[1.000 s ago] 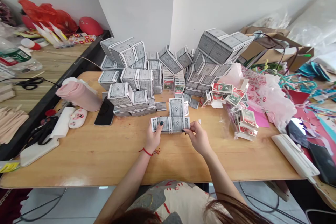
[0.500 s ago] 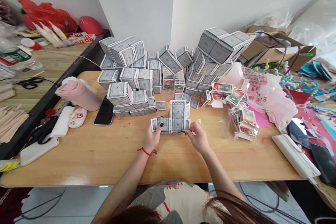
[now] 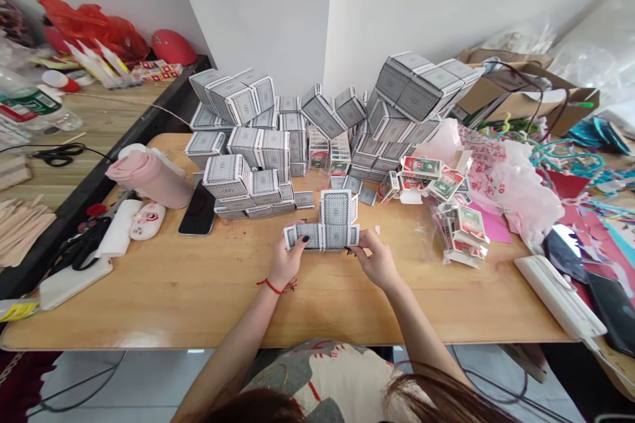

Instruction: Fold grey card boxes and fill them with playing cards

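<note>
Between my hands is a piece made of folded playing cards [image 3: 337, 236], grey-patterned backs outward, with one card standing up at its far side. My left hand [image 3: 286, 256] grips its left end, thumb on top of the cards and the other fingers underneath or behind. At the right end, my right hand [image 3: 373, 256] pinches a card edge between thumb and fingers. Just beyond stand stacked blocks of folded cards [image 3: 251, 185] on the left, and more card blocks [image 3: 404, 89] are piled at the back right.
Opened card boxes [image 3: 464, 228] lie on the right beside a pink plastic bag [image 3: 528, 178]. On the left are a phone [image 3: 197, 211], a pink bottle [image 3: 151, 178], a white mouse [image 3: 147, 221] and black scissors [image 3: 92, 244]. A white power bank [image 3: 558, 294] rests near the right edge.
Almost nothing differs. Both hands keep hold of the card piece in nearly the same place, and the view has shifted very slightly.
</note>
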The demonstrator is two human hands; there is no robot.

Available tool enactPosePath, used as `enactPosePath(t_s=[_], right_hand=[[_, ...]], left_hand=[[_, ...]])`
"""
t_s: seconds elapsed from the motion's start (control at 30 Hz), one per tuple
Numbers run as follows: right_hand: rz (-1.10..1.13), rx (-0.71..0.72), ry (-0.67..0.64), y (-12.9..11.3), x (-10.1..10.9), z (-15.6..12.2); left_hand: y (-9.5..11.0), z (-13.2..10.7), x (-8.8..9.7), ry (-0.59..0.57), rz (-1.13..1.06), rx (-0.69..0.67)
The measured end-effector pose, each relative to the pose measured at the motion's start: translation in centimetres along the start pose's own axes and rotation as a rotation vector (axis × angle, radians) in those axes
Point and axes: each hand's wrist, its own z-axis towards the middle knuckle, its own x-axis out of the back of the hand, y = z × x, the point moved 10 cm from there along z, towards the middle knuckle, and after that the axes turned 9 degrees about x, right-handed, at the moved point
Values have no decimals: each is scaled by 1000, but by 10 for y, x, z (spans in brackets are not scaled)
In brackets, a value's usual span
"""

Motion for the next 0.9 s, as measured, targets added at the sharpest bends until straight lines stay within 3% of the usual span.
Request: enactPosePath(t_s=[0.27, 0.53, 0.7, 0.9], right_hand=[[-108, 27, -38, -3, 0, 0], [-24, 65, -61, -10, 1, 1], [-140, 99, -30, -13, 5, 8], [-228, 142, 17, -11, 4, 11]], left_hand=[[23, -5, -1, -36, 62, -158], [21, -6, -1, -19, 196, -230], [22, -7, 1, 16, 228, -240], [20, -9, -2, -77, 259, -217]])
